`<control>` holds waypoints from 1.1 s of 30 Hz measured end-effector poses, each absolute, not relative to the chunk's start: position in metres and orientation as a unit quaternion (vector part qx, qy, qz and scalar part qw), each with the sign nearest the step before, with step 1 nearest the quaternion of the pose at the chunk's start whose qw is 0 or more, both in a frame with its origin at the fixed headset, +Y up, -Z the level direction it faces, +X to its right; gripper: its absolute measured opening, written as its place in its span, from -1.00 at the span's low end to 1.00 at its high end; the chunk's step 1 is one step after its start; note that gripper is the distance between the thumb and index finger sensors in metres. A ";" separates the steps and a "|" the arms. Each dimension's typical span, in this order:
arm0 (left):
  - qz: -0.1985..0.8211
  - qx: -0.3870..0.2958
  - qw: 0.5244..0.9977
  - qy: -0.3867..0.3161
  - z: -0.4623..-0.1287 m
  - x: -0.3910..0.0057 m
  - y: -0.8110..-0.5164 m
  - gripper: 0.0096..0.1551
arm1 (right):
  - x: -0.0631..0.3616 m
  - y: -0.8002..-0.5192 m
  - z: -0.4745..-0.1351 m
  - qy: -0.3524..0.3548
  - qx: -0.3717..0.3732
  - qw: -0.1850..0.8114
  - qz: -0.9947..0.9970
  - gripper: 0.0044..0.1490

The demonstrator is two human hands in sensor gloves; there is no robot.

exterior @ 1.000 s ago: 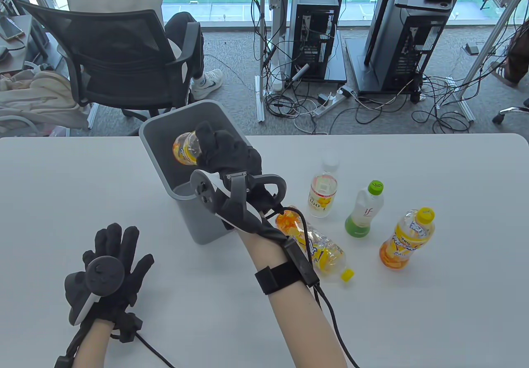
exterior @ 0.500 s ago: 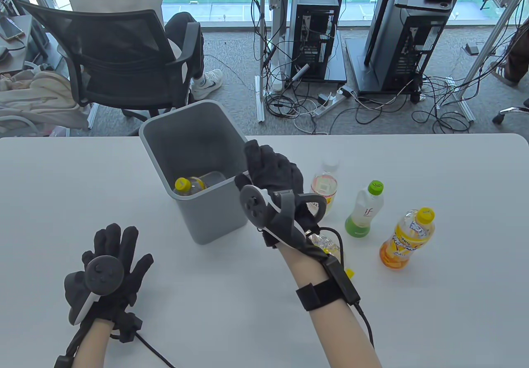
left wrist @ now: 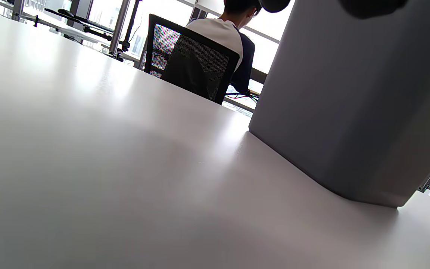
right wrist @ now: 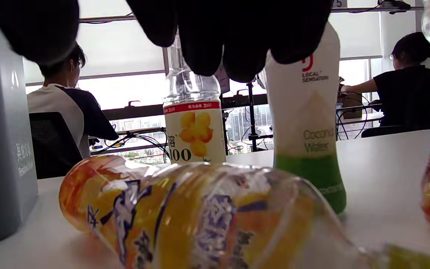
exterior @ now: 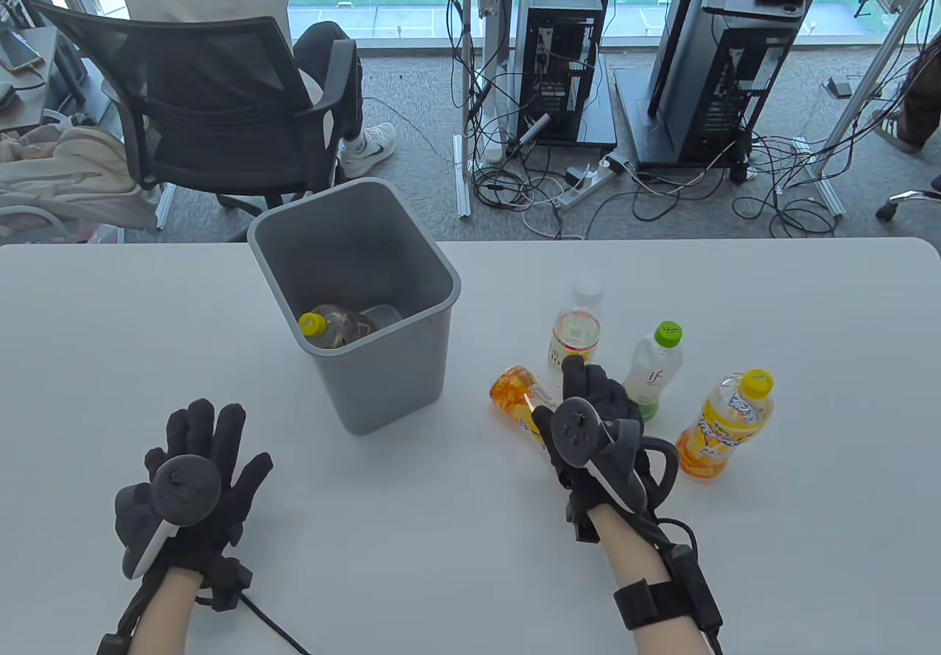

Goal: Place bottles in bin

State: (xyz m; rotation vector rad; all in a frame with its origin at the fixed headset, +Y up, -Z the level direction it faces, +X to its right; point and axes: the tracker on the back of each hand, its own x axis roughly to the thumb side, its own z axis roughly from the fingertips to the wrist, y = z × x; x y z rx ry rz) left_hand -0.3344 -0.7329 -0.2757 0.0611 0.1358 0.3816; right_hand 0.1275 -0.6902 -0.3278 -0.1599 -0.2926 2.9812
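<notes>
The grey bin [exterior: 412, 361] stands mid-table with a yellow-capped bottle [exterior: 327, 324] lying inside. My right hand [exterior: 588, 409] hovers open just above an orange bottle [exterior: 514, 394] that lies on its side; in the right wrist view its fingers [right wrist: 215, 41] hang above that bottle [right wrist: 200, 220] without touching it. Behind stand a clear bottle with a white cap [exterior: 575, 335], a green-capped coconut water bottle [exterior: 654, 368] and an upright orange bottle [exterior: 724, 423]. My left hand [exterior: 202, 438] rests flat and open on the table, left of the bin [left wrist: 349, 104].
The table's far edge [exterior: 662, 240] runs just behind the bin. Beyond it are an office chair [exterior: 213, 111] with a seated person, computer towers and cables on the floor.
My right hand let the orange bottle drop into the bin, then moved right and back toward me to above the lying bottle. The left hand has not moved.
</notes>
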 end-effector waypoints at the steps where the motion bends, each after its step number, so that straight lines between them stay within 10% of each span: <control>1: 0.188 0.028 0.979 0.068 -0.276 -0.334 -0.733 -0.05 | 0.131 -0.698 -0.327 -0.081 -0.056 0.064 0.993 0.06; 13: 0.181 0.021 0.981 0.068 -0.276 -0.333 -0.735 -0.05 | 0.129 -0.748 -0.335 0.057 -0.070 -0.006 0.996 0.24; 22: 0.182 0.019 0.981 0.068 -0.277 -0.333 -0.735 -0.05 | 0.125 -0.752 -0.335 0.016 -0.069 -0.014 0.997 0.20; 33: 0.186 0.023 0.980 0.069 -0.276 -0.335 -0.735 -0.05 | 0.104 -0.662 -0.348 -0.092 -0.056 0.010 0.994 0.20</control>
